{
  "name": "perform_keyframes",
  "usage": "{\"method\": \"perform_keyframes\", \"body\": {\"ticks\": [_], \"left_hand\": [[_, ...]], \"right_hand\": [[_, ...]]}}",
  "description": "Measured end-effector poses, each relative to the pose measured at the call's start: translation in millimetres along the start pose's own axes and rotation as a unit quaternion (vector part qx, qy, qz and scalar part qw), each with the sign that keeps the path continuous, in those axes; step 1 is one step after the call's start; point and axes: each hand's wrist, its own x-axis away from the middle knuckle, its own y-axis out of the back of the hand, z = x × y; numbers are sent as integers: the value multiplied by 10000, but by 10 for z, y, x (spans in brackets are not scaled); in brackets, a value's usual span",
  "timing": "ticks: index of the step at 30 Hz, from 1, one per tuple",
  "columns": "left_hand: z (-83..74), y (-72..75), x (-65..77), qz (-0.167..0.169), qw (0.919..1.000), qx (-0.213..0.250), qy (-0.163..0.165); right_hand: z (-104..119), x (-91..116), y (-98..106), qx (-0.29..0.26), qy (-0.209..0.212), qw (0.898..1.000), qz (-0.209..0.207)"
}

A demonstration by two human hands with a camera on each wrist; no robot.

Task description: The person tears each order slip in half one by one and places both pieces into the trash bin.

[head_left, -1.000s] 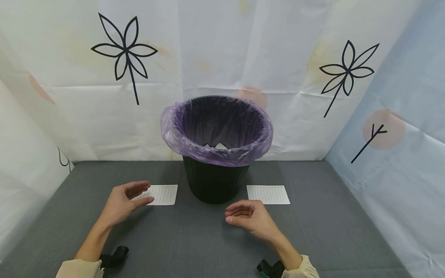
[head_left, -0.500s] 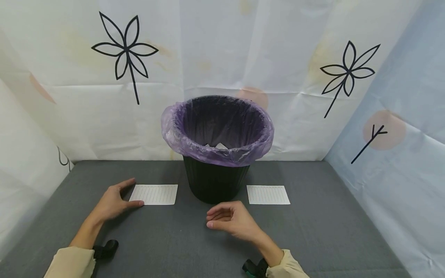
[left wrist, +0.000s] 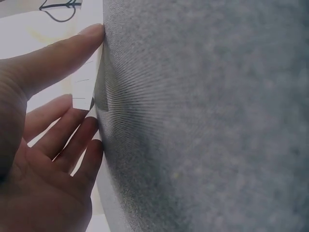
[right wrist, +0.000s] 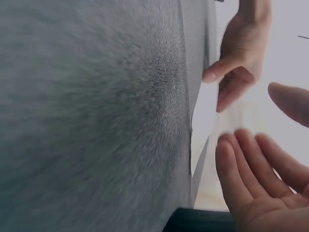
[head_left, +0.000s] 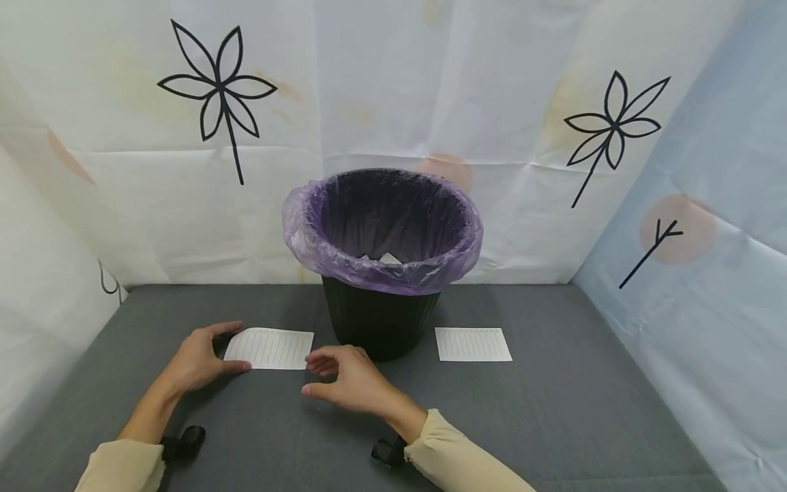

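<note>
A white lined sheet of paper (head_left: 270, 348) lies left of the bin, its far left corner curving up from the table. My left hand (head_left: 199, 359) pinches the sheet's left end, thumb at the near corner and index finger at the far one. In the left wrist view, the lined paper (left wrist: 83, 87) shows between the thumb and fingers of the left hand (left wrist: 53, 121). My right hand (head_left: 350, 379) hovers at the sheet's right end, thumb and fingers spread apart with nothing between them. The right wrist view shows the right hand (right wrist: 263, 179) facing the left one across the paper (right wrist: 205, 116).
A black bin (head_left: 381, 318) lined with a purple plastic bag (head_left: 381, 273) stands at the back middle, with white paper pieces (head_left: 389, 258) inside. A second lined sheet (head_left: 473, 344) lies right of it on the grey table (head_left: 553, 410). Patterned cloth walls (head_left: 381, 82) enclose the back and sides.
My right hand has moved left, from near the right sheet to the left sheet's right end. The left hand has drawn back to that sheet's left end, whose far corner has curled up.
</note>
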Motion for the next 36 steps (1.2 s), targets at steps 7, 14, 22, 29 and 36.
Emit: {"method": "perform_keyframes", "body": {"ticks": [7, 14, 22, 29, 36], "left_hand": [[-37, -1, 58, -56, 10000, 12, -75], [2, -19, 89, -136, 9993, 143, -320], [19, -12, 98, -128, 9987, 257, -428], [9, -29, 99, -181, 9983, 276, -482], [3, -49, 102, -261, 9976, 327, -556]], "right_hand": [[99, -299, -211, 1416, -140, 9889, -418], [42, -545, -314, 1854, -570, 9796, -516], [-27, -665, -348, 1873, -899, 9758, -688], [-14, -667, -387, 1535, -836, 9790, -1052], [-41, -668, -418, 1001, -557, 9839, -1373]]}}
